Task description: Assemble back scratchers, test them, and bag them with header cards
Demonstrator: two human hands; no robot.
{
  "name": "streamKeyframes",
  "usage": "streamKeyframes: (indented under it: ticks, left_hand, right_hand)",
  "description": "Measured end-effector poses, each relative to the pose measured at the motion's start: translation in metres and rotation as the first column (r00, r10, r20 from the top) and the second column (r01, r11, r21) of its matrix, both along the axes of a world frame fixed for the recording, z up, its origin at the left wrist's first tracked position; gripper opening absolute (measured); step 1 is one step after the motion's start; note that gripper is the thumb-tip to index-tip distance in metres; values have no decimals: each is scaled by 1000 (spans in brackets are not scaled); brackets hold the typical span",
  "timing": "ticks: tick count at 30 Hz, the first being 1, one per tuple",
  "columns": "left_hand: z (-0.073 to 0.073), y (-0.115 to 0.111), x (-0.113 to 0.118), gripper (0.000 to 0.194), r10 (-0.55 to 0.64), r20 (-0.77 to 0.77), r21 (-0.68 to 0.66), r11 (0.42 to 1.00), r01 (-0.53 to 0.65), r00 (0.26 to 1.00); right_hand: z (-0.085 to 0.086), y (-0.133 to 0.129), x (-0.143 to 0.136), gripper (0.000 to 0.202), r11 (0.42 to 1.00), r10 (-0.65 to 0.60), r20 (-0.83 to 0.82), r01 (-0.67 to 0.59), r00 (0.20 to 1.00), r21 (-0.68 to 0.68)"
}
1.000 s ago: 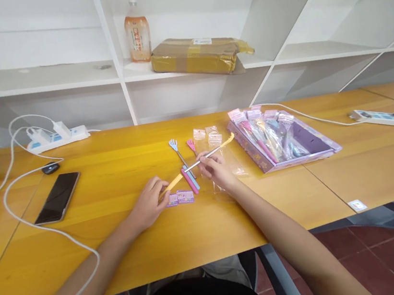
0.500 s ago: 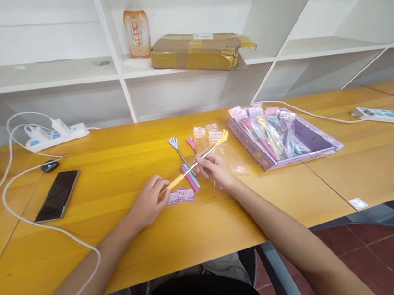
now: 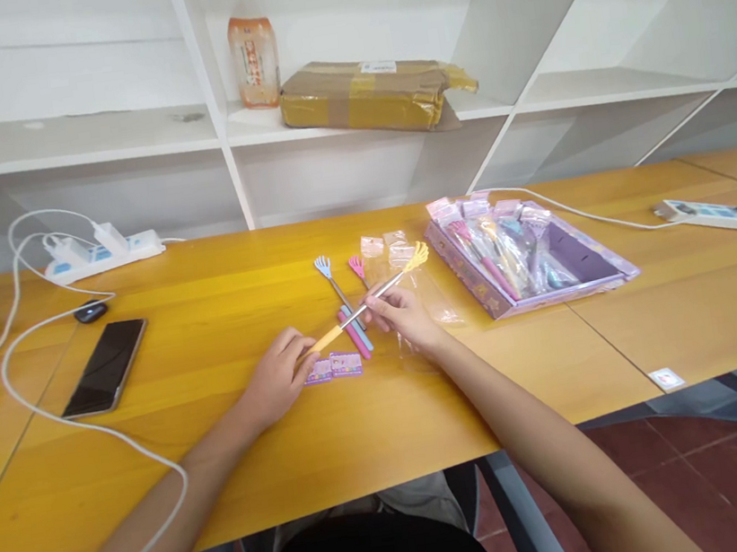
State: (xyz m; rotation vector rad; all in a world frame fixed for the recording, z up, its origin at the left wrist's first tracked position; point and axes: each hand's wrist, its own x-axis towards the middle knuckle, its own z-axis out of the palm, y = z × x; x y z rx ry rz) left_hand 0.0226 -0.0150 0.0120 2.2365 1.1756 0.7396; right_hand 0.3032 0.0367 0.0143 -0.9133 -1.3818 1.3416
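Both hands on one yellow back scratcher (image 3: 371, 298), held slanted just above the middle of the desk (image 3: 225, 422): left hand (image 3: 278, 380) pinching the yellow grip end, right hand (image 3: 401, 315) closed around the metal shaft, claw end pointing toward the far edge. Beneath it, flat on the desk, a blue scratcher (image 3: 338, 289) and a pink scratcher (image 3: 355, 314), two small purple cards (image 3: 334, 367) beside the left hand. Toward the right, a purple box (image 3: 584, 261) of packaged scratchers. Near the left edge, a black phone (image 3: 104, 366) and a white power strip (image 3: 100, 253).
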Motion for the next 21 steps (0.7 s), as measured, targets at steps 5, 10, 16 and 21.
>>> streamKeyframes:
  ticks: [5, 10, 16, 21]
  left_hand:
    - [-1, 0, 0, 27, -13, -15, 19, 1000, 13, 1000]
    - [-3, -1, 0, 25, -30, -9, 15, 999, 30, 1000]
    - [-6, -3, 2, 24, -33, -5, 4, 999, 33, 999]
    - [-9, -4, 2, 24, -25, -8, -4, 1000, 25, 1000]
  right_hand:
    - [-3, 2, 3, 49, 1000, 19, 35, -19, 999, 4]
    - [-6, 2, 2, 49, 1000, 17, 20, -17, 1000, -1]
    - [-5, 0, 2, 46, 1000, 29, 17, -29, 999, 8]
    - [-4, -1, 2, 46, 999, 37, 13, -37, 999, 6]
